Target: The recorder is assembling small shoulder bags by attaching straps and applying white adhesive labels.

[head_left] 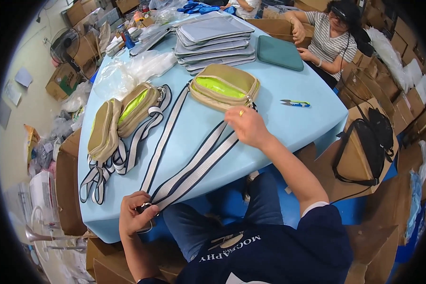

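Observation:
A tan pouch bag [224,85] with a bright green lining lies on the light blue table, its zip partly undone. Its white strap with dark edges [194,165] runs taut toward me. At the table's near edge, my left hand [136,213] is closed around the strap's dark buckle [145,206]. My right hand [247,125], with curled fingers, grips the strap near the bag's right corner; the fingertips are partly hidden. To the left lie two more tan bags [103,128] with green linings, their striped straps [142,137] bundled beside them.
Grey flat cases [213,45] are stacked at the back, beside a dark green case [280,53]. Thread snips [295,103] lie on the right. Clear plastic bags [132,71] sit at the left. Across the table sits a person [330,42]; a black bag [364,146] rests on cardboard.

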Action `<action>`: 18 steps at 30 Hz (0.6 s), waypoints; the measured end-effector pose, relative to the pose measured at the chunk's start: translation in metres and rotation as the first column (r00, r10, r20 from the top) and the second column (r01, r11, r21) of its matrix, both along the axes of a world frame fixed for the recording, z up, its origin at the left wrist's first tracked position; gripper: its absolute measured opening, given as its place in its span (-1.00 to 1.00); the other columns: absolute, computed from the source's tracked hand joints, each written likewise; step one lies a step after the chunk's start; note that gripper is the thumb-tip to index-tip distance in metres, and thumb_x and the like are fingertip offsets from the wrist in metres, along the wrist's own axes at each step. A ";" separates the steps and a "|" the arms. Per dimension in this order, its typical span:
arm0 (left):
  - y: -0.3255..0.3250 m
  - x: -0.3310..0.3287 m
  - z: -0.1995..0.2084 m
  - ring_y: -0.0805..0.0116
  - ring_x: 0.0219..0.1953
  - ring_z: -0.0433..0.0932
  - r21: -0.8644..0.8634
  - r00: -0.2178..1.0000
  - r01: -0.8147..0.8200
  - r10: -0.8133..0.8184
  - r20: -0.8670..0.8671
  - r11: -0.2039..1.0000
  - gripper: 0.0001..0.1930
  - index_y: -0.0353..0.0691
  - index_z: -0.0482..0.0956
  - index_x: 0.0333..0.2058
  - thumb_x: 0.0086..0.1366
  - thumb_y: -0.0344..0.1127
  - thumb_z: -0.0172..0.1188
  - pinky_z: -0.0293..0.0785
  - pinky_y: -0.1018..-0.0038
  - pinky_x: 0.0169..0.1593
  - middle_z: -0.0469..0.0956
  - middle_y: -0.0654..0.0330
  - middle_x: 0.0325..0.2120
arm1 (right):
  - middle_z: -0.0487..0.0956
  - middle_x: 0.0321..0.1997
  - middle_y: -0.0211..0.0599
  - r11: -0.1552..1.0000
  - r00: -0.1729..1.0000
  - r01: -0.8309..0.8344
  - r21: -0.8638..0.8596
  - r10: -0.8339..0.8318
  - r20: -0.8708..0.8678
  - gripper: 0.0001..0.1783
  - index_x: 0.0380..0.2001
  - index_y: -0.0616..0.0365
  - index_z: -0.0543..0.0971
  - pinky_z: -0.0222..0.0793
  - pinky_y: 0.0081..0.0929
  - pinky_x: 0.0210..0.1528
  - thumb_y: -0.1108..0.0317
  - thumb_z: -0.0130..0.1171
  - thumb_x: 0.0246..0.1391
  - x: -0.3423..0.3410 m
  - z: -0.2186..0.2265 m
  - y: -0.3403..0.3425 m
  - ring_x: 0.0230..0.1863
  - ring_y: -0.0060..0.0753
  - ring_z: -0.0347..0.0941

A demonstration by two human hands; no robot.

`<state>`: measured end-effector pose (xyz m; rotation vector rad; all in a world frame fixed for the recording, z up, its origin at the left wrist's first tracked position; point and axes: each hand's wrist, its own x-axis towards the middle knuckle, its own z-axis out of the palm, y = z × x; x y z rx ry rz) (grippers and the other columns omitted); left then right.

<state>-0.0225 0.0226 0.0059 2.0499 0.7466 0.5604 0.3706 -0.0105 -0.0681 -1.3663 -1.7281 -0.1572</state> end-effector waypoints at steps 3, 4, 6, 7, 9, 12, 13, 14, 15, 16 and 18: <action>-0.007 0.001 0.000 0.39 -0.63 0.31 0.085 0.996 -0.050 0.043 0.082 0.995 -0.67 -0.38 0.43 -0.64 -0.12 -0.22 0.34 0.16 0.53 -0.53 0.37 0.14 -0.67 | 0.53 -0.30 -0.31 0.994 0.976 -0.072 -0.085 0.088 0.201 -0.85 -0.37 0.10 0.57 0.26 -0.29 -0.02 0.32 0.19 -0.04 -0.002 -0.021 -0.008 -0.14 -0.22 0.41; -0.009 0.001 0.000 0.40 -0.62 0.31 0.124 0.990 -0.075 0.060 0.124 0.989 -0.67 -0.38 0.44 -0.62 -0.13 -0.22 0.34 0.16 0.54 -0.53 0.39 0.14 -0.65 | 0.52 -0.34 -0.33 0.986 0.966 -0.109 -0.125 0.134 0.219 -0.85 -0.37 0.09 0.57 0.21 -0.30 0.02 0.31 0.20 -0.06 0.000 -0.026 -0.010 -0.13 -0.25 0.39; -0.010 -0.002 0.004 0.36 -0.61 0.35 0.192 0.988 -0.150 0.141 0.059 0.970 -0.70 -0.38 0.46 -0.58 -0.12 -0.26 0.34 0.20 0.53 -0.52 0.41 0.12 -0.61 | 0.50 -0.40 -0.34 0.985 0.945 -0.110 -0.132 0.145 0.294 -0.86 -0.43 0.11 0.56 0.18 -0.28 0.03 0.31 0.21 -0.08 0.014 -0.023 -0.009 -0.16 -0.25 0.38; -0.010 -0.002 0.004 0.33 -0.60 0.38 0.260 0.977 -0.202 0.211 -0.006 0.944 -0.73 -0.38 0.47 -0.53 -0.10 -0.31 0.34 0.24 0.53 -0.50 0.44 0.10 -0.57 | 0.50 -0.42 -0.34 0.987 0.960 -0.056 -0.150 0.095 0.265 -0.86 -0.47 0.11 0.55 0.19 -0.27 0.03 0.30 0.22 -0.10 0.017 -0.016 -0.011 -0.16 -0.24 0.38; -0.010 0.007 -0.007 0.14 -0.52 0.50 0.431 0.963 -0.224 0.267 -0.041 0.874 -0.80 -0.34 0.51 -0.43 -0.06 -0.43 0.30 0.40 0.42 -0.43 0.51 0.06 -0.49 | 0.49 -0.44 -0.33 0.987 0.970 0.029 -0.159 0.011 0.244 -0.85 -0.56 0.12 0.51 0.19 -0.24 0.03 0.30 0.23 -0.12 0.023 -0.012 -0.014 -0.17 -0.24 0.38; -0.006 0.003 -0.026 0.09 -0.42 0.52 0.574 0.923 -0.249 0.371 -0.103 0.780 -0.79 -0.29 0.50 -0.38 -0.06 -0.46 0.27 0.44 0.37 -0.34 0.53 0.07 -0.44 | 0.50 -0.41 -0.33 0.987 0.948 -0.047 -0.153 0.092 0.304 -0.87 -0.55 0.12 0.52 0.21 -0.25 0.02 0.33 0.24 -0.13 0.026 -0.013 -0.024 -0.16 -0.24 0.38; -0.004 0.001 -0.033 0.09 -0.36 0.52 0.631 0.904 -0.242 0.407 -0.129 0.737 -0.77 -0.26 0.49 -0.36 -0.07 -0.47 0.25 0.44 0.35 -0.28 0.54 0.08 -0.41 | 0.50 -0.41 -0.33 0.986 0.947 -0.056 -0.156 0.102 0.305 -0.87 -0.55 0.12 0.52 0.21 -0.25 0.02 0.33 0.24 -0.13 0.026 -0.011 -0.026 -0.16 -0.24 0.38; -0.001 0.001 -0.038 0.09 -0.36 0.52 0.628 0.901 -0.248 0.414 -0.130 0.737 -0.77 -0.26 0.49 -0.36 -0.07 -0.47 0.25 0.44 0.35 -0.28 0.54 0.08 -0.41 | 0.52 -0.42 -0.33 0.988 0.952 -0.067 -0.143 0.106 0.288 -0.86 -0.54 0.11 0.53 0.22 -0.26 -0.02 0.32 0.25 -0.14 0.025 -0.008 -0.028 -0.17 -0.25 0.40; 0.001 0.001 -0.044 0.10 -0.30 0.51 0.673 0.891 -0.225 0.429 -0.152 0.705 -0.76 -0.25 0.46 -0.36 -0.08 -0.48 0.23 0.41 0.33 -0.22 0.54 0.09 -0.39 | 0.55 -0.43 -0.33 0.987 0.956 -0.080 -0.138 0.115 0.271 -0.86 -0.52 0.11 0.55 0.24 -0.28 -0.06 0.31 0.27 -0.15 0.024 -0.006 -0.032 -0.18 -0.27 0.43; 0.001 0.000 -0.047 0.11 -0.25 0.50 0.719 0.873 -0.201 0.454 -0.177 0.666 -0.75 -0.23 0.44 -0.36 -0.09 -0.49 0.21 0.38 0.32 -0.16 0.53 0.10 -0.37 | 0.55 -0.43 -0.33 0.984 0.954 -0.102 -0.144 0.138 0.265 -0.86 -0.52 0.11 0.55 0.24 -0.28 -0.06 0.31 0.27 -0.15 0.024 -0.006 -0.033 -0.18 -0.27 0.43; 0.008 0.001 -0.053 0.12 -0.20 0.47 0.712 0.842 -0.248 0.510 -0.178 0.657 -0.74 -0.22 0.42 -0.37 -0.12 -0.48 0.20 0.34 0.29 -0.11 0.53 0.11 -0.34 | 0.56 -0.43 -0.33 0.995 0.967 0.030 -0.091 -0.006 0.254 -0.87 -0.48 0.10 0.56 0.26 -0.29 -0.12 0.33 0.26 -0.15 0.026 -0.010 -0.032 -0.23 -0.26 0.45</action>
